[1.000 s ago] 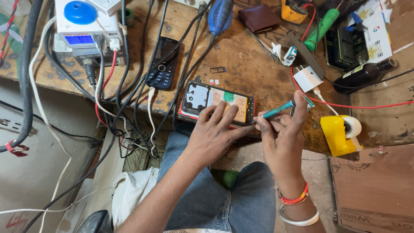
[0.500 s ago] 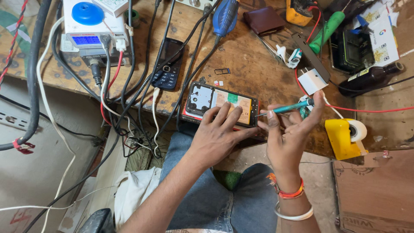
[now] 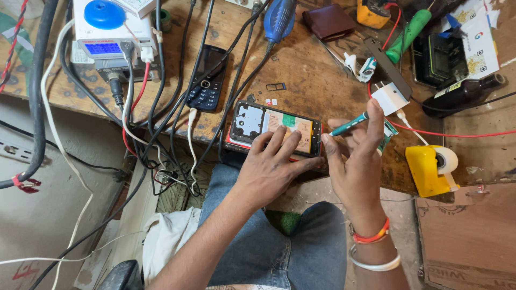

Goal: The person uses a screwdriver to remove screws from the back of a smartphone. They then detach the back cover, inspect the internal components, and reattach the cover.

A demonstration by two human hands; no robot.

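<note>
An opened smartphone [image 3: 258,120] lies back-up at the near edge of the wooden bench [image 3: 317,80], its inner parts showing. My left hand [image 3: 271,166] rests on its near side, fingers spread over the phone and pressing it down. My right hand [image 3: 355,156] is just right of the phone and holds a thin teal tool [image 3: 349,124] between thumb and fingers, its tip pointing at the phone's right end. My knees in blue jeans [image 3: 301,241] are below the bench edge.
A black keypad phone [image 3: 207,78] lies left of the smartphone among many cables. A white and blue power unit [image 3: 107,27] stands at the far left. A yellow tape dispenser [image 3: 430,166], a white charger [image 3: 391,98], a brown wallet [image 3: 328,21] and a dark bottle [image 3: 462,94] sit on the right.
My right hand has lifted slightly and opened its fingers while keeping the teal tool by the phone's right end. My left hand stays on the phone.
</note>
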